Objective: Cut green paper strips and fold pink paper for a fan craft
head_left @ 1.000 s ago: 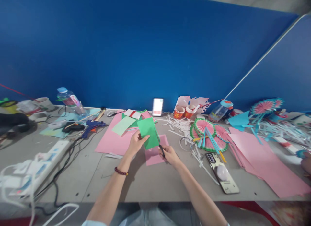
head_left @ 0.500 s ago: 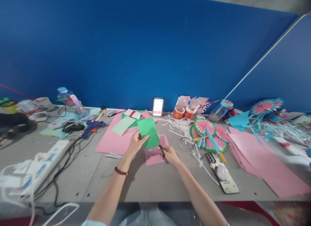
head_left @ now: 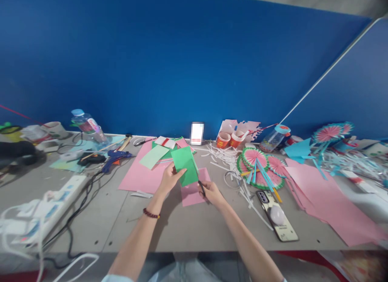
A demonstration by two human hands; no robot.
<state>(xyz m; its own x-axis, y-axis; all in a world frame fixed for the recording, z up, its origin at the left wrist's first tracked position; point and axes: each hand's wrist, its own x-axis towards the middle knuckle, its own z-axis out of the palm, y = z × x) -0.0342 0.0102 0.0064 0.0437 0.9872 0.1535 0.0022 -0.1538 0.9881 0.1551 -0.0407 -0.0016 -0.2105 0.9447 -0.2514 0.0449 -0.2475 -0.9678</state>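
In my left hand (head_left: pixel 171 177) is a green sheet of paper (head_left: pixel 185 162), pinched with the thumb on top and held tilted above the table. My right hand (head_left: pixel 214 193) grips dark-handled scissors (head_left: pixel 202 188), whose blades lie along the right edge of the green paper. Beneath them a smaller pink paper piece (head_left: pixel 192 195) rests on the table. Under and beyond my left hand lies a larger pink sheet (head_left: pixel 136 174), with a pale green strip of paper (head_left: pixel 154 156) on it. The fingers on the far side of the paper are hidden.
To the right are watermelon-patterned paper fans (head_left: pixel 257 168), white paper scraps (head_left: pixel 222 156), a phone (head_left: pixel 281 221) and pink sheets (head_left: pixel 330 197). Two red cups (head_left: pixel 223 139) stand at the back. On the left lie a blue glue gun (head_left: pixel 113 158), a power strip (head_left: pixel 57 205) and cables.
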